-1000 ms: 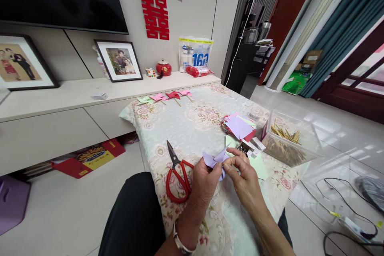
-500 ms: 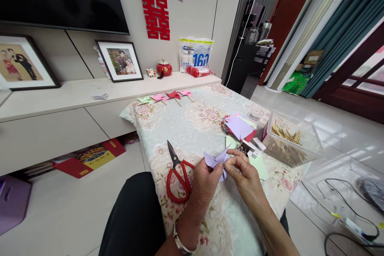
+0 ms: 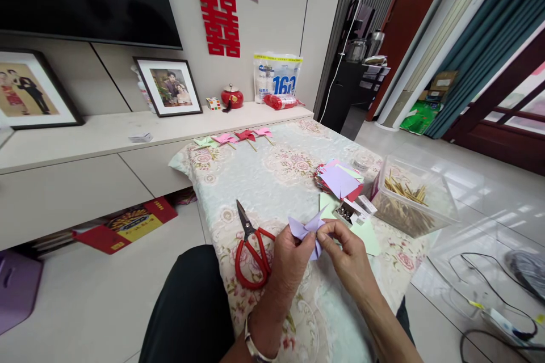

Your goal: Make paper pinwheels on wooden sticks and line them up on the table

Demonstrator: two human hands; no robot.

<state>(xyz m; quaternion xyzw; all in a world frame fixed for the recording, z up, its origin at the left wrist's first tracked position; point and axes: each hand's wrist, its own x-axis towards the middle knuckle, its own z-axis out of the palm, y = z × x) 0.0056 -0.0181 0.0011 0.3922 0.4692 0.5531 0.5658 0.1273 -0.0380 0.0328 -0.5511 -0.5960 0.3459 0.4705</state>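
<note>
My left hand (image 3: 292, 252) is closed on a light purple paper pinwheel (image 3: 303, 229), its thumb pressed near the middle where the folded corners meet. From the other side my right hand (image 3: 344, 244) pinches at the pinwheel's centre with thumb and forefinger. Whether a small pin sits between those fingertips is hidden. Red-handled scissors (image 3: 251, 247) lie left of my left hand, blades pointing away. Just beyond my right hand is a small open box of metal pins (image 3: 344, 214), with pale green paper sheets (image 3: 369, 237) under and beside it.
A stack of coloured paper squares (image 3: 339, 180) lies behind the pin box. To its right stands a clear plastic bin (image 3: 438, 204) of thin sticks. Several pinwheels on sticks (image 3: 246, 136) lie along the far edge of the flowered tablecloth (image 3: 293, 161).
The fingers of my right hand have curled in lower at the pinwheel, so more of the pin box shows. My left hand keeps its hold; the view has shifted very slightly.
</note>
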